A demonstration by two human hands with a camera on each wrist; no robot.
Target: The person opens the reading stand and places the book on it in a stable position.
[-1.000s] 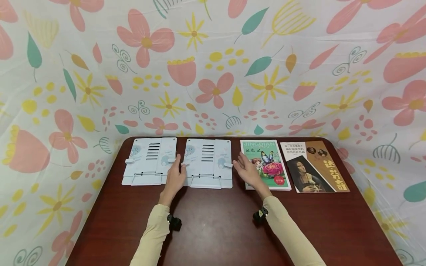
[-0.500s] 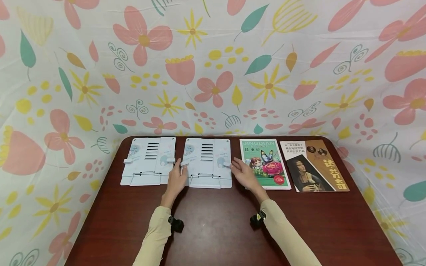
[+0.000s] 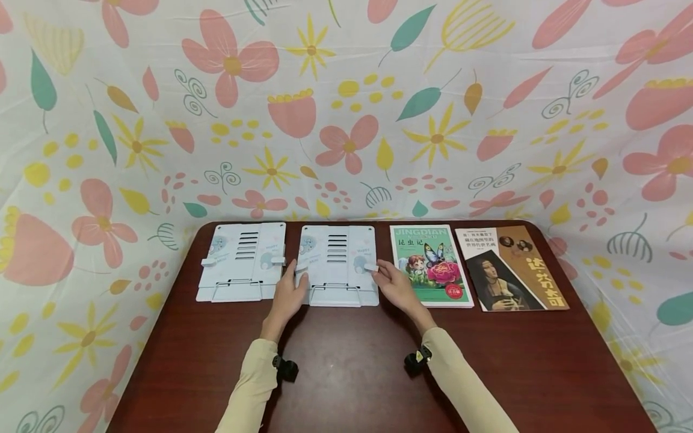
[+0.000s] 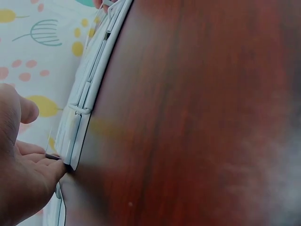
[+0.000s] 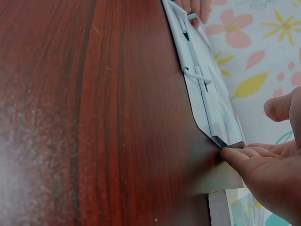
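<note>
Near the far edge of the dark red-brown table [image 3: 335, 361], both hands are on one thing: a white slotted bookstand [image 3: 346, 270], flat on the wood just left of that edge's middle! At its left side, the left hand [image 3: 289, 294], fingers reaching out fairly straight, tips touching the rim, thumb well apart, gripping nothing. Across from it, the right hand [image 3: 397, 288] matches: fingers extended, tips against the side beside the white clip [image 3: 370, 267], thumb raised away, a touch and not a pinch. Toward the far left corner, a matching second stand [image 3: 242, 264] lies flat, near the left hand. Just right of the right hand, a green book [image 3: 433, 267] headed JINGDIAN, butterfly and pink flower on its cover. And by the far right corner, a brown-and-white book [image 3: 511, 270] with a painted portrait! Behind it all, the floral curtain [image 3: 346, 90].
</note>
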